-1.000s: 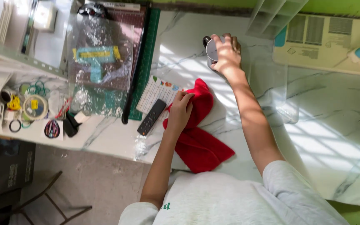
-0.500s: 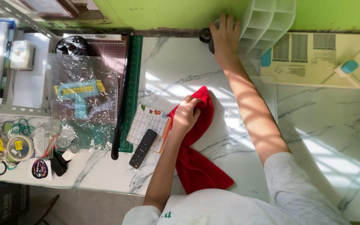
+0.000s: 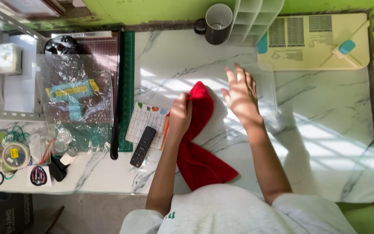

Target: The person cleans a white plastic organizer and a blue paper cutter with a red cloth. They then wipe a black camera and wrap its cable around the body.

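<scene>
My left hand (image 3: pixel 181 113) is closed on the upper part of a red cloth (image 3: pixel 200 160), which trails across the white marble table (image 3: pixel 325 143) toward my body. Just right of the cloth's top, my right hand (image 3: pixel 240 94) hovers over the table with fingers spread and nothing in it. A dark grey mug (image 3: pixel 217 24) stands upright at the back edge, next to a white slotted organizer (image 3: pixel 252 19), well beyond my right hand.
A black remote (image 3: pixel 143 146) lies partly on a printed card (image 3: pixel 146 125) left of the cloth. Further left are a green-edged paper cutter (image 3: pixel 126 86), a clear bag holding a blue tool (image 3: pixel 72 97), and tape rolls (image 3: pixel 14 156). A pale yellow board (image 3: pixel 317 41) sits back right.
My right hand has let go of the mug at the back beside the organizer and drawn back toward the cloth, now open. My left hand has kept its hold on the cloth.
</scene>
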